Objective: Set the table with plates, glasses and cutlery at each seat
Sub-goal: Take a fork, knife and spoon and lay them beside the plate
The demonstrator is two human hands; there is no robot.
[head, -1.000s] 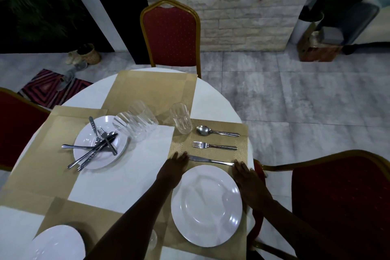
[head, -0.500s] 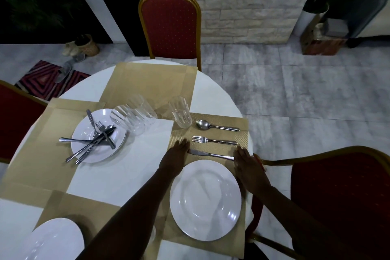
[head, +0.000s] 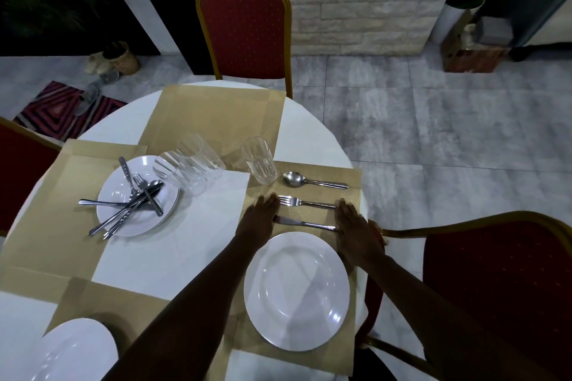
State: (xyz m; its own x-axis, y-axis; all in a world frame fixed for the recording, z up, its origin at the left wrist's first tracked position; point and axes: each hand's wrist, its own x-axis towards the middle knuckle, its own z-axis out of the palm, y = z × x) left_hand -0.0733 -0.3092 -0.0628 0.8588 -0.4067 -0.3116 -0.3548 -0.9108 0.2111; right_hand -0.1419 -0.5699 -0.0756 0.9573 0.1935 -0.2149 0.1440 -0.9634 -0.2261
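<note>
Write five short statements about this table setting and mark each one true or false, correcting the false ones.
1. The knife lies between the fork and the near plate. True.
2. The spoon rests on the near plate. False: it lies on the placemat, beyond the fork.
3. The far plate holds a pile of cutlery. True.
4. The left hand grips a glass. False: it lies flat by the knife's blade end, holding nothing.
5. The right hand lies flat at the knife's handle end. True.
</note>
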